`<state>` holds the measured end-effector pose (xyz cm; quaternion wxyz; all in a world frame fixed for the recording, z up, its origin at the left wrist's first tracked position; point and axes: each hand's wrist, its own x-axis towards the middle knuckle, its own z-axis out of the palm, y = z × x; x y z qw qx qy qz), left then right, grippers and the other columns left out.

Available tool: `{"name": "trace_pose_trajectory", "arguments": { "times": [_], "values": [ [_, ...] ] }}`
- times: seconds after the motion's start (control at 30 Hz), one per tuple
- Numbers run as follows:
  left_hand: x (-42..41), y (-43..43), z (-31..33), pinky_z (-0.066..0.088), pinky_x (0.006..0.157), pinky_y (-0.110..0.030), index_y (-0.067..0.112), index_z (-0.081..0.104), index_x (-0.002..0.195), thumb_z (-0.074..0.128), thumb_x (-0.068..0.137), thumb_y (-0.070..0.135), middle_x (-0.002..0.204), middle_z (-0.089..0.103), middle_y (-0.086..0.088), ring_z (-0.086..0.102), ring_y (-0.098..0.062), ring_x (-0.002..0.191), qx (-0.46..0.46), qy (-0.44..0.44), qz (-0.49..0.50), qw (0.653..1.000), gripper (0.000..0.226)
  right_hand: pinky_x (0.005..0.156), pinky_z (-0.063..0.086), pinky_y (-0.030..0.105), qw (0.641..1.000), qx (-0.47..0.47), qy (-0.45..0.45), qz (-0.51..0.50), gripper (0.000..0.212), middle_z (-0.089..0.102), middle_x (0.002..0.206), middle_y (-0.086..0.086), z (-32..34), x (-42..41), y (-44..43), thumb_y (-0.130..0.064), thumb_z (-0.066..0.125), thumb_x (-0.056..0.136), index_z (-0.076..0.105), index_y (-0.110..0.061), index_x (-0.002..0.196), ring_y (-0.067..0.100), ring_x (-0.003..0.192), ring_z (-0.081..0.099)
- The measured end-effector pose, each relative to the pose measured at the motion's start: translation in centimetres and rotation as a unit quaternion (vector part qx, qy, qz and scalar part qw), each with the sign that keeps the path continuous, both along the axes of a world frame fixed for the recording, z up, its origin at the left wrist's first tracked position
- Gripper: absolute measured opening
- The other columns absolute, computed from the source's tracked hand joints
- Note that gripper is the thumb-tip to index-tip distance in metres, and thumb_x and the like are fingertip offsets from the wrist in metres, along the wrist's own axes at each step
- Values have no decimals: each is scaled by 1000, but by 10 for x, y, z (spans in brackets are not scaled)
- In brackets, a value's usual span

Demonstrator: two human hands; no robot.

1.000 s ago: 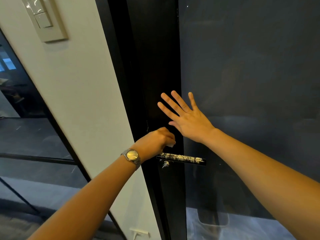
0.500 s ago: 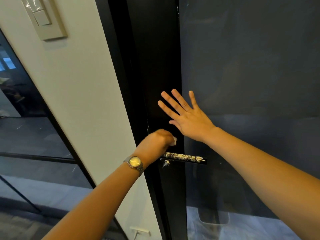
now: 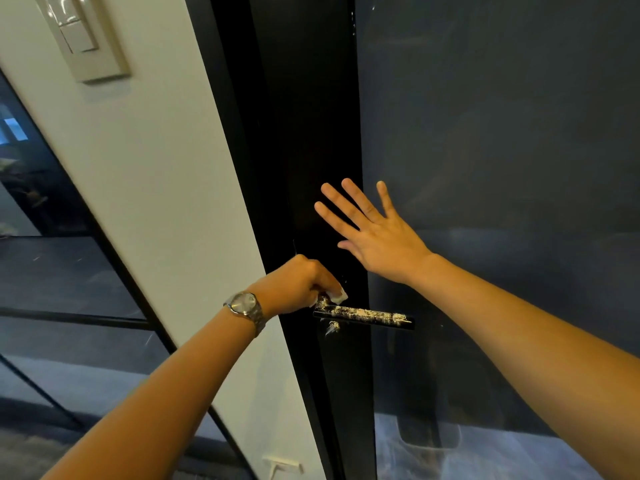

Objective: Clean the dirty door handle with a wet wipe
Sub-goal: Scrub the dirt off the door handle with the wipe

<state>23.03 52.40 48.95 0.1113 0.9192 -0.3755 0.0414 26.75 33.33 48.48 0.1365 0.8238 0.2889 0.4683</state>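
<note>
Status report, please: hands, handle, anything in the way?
Left hand grips wipe at handle end. Right hand flat on door. Handle dirty. Nothing blocking.

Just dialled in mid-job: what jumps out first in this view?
The black handle, smeared with pale grime along its length, stands out low on the dark door. The left hand grips a white wipe at the handle's left end, and the right hand lies flat with spread fingers on the door just above.
</note>
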Motion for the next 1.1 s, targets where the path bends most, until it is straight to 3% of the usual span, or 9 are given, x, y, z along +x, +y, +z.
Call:
{"name": "trace_pose_trajectory", "arguments": {
  "times": [0.1,0.23,0.37,0.53,0.7,0.8,0.87,0.97,1.1],
  "values": [
    [2,8,-3,43,91,-11,12,71,102,55,86,1,109,69,-3,61,-9,100,-74,-3,47,996,25,111,2,57,1000,-2,3,-4,61,6,156,4,-1,0,0,-39,29,94,11,-21,150,23,141,-25],
    [-7,-4,-13,34,85,1,15,71,101,48,83,-5,111,67,2,54,-4,101,-73,-3,39,997,36,111,1,56,1000,-4,3,-4,60,6,156,4,1,1,-1,-39,28,95,12,-20,150,23,141,-26],
    [-7,8,-8,45,88,-10,16,73,97,52,85,1,110,69,1,59,-5,95,-87,27,71,993,28,112,1,57,1000,-6,3,-4,60,7,156,4,0,-1,0,-40,28,95,13,-21,150,24,141,-23],
    [-4,-8,-11,39,95,-14,13,69,106,52,86,2,115,65,-2,58,-12,108,-28,-17,48,998,29,112,-12,52,1000,-4,17,-3,60,5,156,4,1,0,0,-39,25,95,8,-21,150,21,140,-28],
    [-4,-4,-10,36,100,-18,13,66,111,52,88,5,119,64,-3,55,-13,114,4,-10,40,999,28,112,-12,53,1000,1,26,-5,61,5,156,4,1,-2,0,-40,25,95,3,-22,149,20,141,-28],
    [-10,1,-14,34,97,-11,10,68,106,52,87,1,115,67,-5,58,-14,110,-82,-32,69,994,27,114,-1,57,1000,-6,14,-24,61,15,157,6,3,-5,1,-39,26,93,13,-20,150,27,146,-8],
    [-13,-5,-17,36,97,-13,10,68,107,50,85,-3,115,66,-5,57,-15,110,-68,-33,66,995,31,111,10,58,999,-13,12,-42,60,24,156,8,5,-9,2,-39,28,92,21,-19,148,28,143,9],
    [-13,-11,-6,41,95,-17,10,68,107,51,86,-2,114,66,-5,59,-13,105,-48,9,72,996,29,109,11,58,998,-21,39,-42,60,25,156,9,9,-14,3,-37,32,92,21,-19,148,29,142,11],
    [-11,3,26,45,91,-20,13,70,101,58,84,4,99,68,1,57,-4,87,-135,29,123,983,23,111,6,55,993,11,116,17,57,20,157,6,16,-28,1,-28,41,92,27,-19,147,24,145,8]
  ]
}}
